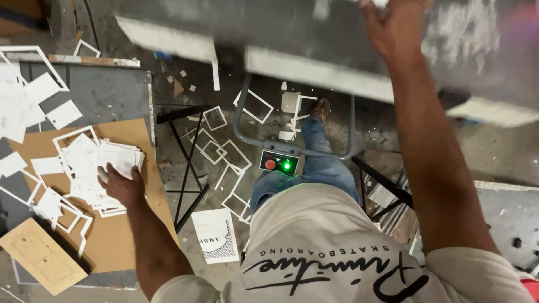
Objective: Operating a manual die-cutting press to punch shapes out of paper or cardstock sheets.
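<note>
Two hands (122, 185), one card stack (98, 168)

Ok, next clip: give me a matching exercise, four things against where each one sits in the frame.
Things:
1. stack of white die-cut cards
2. black control box with a red button and green light
3. large grey blurred board
4. thin brown wooden panel with small holes

Places:
A. across the top, under the right hand
B. bottom left corner, on the table
C. on the brown sheet, under the left hand
D. centre, above the person's knee

Pairs: 1-C, 2-D, 3-A, 4-B
</note>
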